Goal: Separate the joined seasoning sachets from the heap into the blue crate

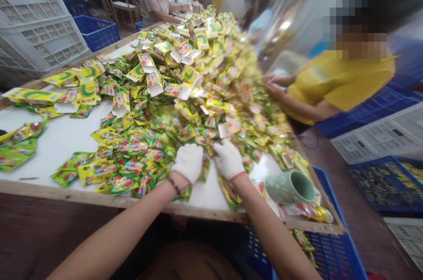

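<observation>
Small glossy green and yellow packets (128, 165) with red fruit pictures lie heaped before me. My left hand (188, 162), in a white knit glove, is closed at the near edge of the heap; its fingertips are hidden, so what it holds cannot be made out. To its right, my right hand (228, 159), also gloved, has its fingers bent and closed against the packets. An opened small carton (230, 128) with a white flap lies just beyond its knuckles. I cannot make out what is between those fingers.
Yellow cartons (201, 40) pile up farther along the wood-edged table (79, 194). A green patterned cup (289, 187) lies on its side at the right corner. Crates (380, 134) stand at right and left. A person in yellow (343, 82) works at the right side; others sit farther back.
</observation>
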Demonstrator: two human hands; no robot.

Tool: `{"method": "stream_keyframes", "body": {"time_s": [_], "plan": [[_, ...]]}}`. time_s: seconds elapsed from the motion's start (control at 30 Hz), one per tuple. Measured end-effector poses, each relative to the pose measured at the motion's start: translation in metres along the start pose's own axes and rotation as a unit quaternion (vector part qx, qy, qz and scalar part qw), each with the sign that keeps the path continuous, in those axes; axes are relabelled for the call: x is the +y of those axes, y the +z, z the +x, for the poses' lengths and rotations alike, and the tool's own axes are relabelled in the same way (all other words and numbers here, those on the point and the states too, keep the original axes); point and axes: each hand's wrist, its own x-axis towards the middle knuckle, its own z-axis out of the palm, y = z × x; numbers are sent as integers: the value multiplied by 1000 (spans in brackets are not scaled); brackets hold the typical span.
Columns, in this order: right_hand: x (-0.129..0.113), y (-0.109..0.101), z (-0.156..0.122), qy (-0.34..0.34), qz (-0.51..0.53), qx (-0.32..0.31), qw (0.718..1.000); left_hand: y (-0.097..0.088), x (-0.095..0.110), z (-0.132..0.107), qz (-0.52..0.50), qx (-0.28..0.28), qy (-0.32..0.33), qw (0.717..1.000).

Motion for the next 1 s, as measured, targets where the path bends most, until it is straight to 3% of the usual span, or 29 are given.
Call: {"method": "stream_keyframes", "body": {"time_s": [0.1, 0.2, 0.27, 0.37, 0.47, 0.6, 0.73, 0.83, 0.93, 1.0], "plan": [[4, -3, 4, -16, 25, 21, 999, -4, -8, -7, -1, -39, -20, 999], [12, -9, -8, 2, 147, 85, 986, -10, -17, -12, -43, -53, -40, 997], [15, -13, -21, 35, 262, 99, 959, -15, -23, -15, -124, -44, -80, 988], [14, -21, -37, 44, 366, 43, 929, -24, -26, -19, -310, -63, -115, 942], [5, -28, -43, 9, 385, -24, 923, -29, -22, -24, -434, -116, -89, 889], [-7, -32, -40, -1, 367, -73, 928, -30, -12, -32, -464, -91, -94, 876], [-12, -30, -38, 1, 351, -61, 934, -29, -4, -39, -529, -116, -126, 831], [-17, -28, -41, 29, 347, -16, 937, -27, -2, -39, -569, -96, -139, 805], [-22, -24, -46, 85, 433, 34, 897, -25, 0, -36, -569, -66, -129, 809], [-24, -21, -48, 100, 526, -10, 845, -26, 4, -32, -550, -59, -101, 827]]}}
